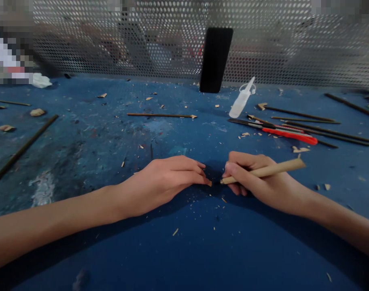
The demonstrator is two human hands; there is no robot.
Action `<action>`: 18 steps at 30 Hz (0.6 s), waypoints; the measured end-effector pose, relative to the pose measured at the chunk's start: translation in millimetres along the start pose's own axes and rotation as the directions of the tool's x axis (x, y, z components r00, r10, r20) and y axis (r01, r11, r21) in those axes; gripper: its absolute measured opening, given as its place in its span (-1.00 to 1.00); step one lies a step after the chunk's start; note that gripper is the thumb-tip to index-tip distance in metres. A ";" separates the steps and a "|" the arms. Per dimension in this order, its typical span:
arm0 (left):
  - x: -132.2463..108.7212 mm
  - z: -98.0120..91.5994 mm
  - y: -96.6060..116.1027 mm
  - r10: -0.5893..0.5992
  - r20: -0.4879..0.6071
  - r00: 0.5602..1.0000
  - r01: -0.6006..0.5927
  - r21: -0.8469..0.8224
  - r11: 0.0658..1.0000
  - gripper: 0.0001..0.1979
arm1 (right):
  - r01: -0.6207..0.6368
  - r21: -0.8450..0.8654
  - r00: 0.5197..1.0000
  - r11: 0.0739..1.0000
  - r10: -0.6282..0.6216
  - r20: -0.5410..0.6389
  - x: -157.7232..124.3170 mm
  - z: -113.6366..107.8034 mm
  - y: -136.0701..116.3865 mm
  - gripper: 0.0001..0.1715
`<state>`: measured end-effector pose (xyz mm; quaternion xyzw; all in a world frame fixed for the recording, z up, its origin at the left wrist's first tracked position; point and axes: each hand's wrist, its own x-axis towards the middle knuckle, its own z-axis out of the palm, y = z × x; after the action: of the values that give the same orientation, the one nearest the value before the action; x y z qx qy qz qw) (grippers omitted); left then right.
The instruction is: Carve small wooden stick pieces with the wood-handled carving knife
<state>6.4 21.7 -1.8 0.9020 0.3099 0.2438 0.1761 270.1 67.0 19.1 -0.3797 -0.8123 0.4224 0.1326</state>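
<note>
Blue, paint-stained tabletop (pixel 184 262), flecked with thin pale slivers (pixel 175 232), is positioned nearest the camera. One tan, round, wood-like rod (pixel 278 166) is clasped by the curled fingers of the right hand (pixel 255 173), narrow end directed left. One small, tan, wood-like chip (pixel 209 183) is pinched at the tips of the left hand (pixel 172 176), just beside that end. Fine trimming is judged to be in hand; steady chip support and controlled rod movement are called for. Beyond, one slim, dark, arrow-tipped stick (pixel 160 115) and one red-handled tool (pixel 296 136) are laid.
</note>
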 end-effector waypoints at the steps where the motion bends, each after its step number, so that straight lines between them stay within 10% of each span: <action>1: 0.1 -0.1 0.2 0.001 0.000 1.000 -0.001 0.000 1.000 -0.69 | 0.008 -0.012 1.000 1.000 -0.008 0.003 0.2 -0.5 -1.0 -0.58; 18: -0.7 0.8 -2.5 -0.014 0.007 1.000 0.014 -0.034 0.999 -0.68 | -0.010 0.042 1.000 0.999 0.010 -0.009 4.2 1.1 1.0 -0.61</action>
<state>5.2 23.0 -3.8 0.8974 0.3115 0.2449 0.1940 267.2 69.7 17.2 -0.3827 -0.8009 0.4381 0.1421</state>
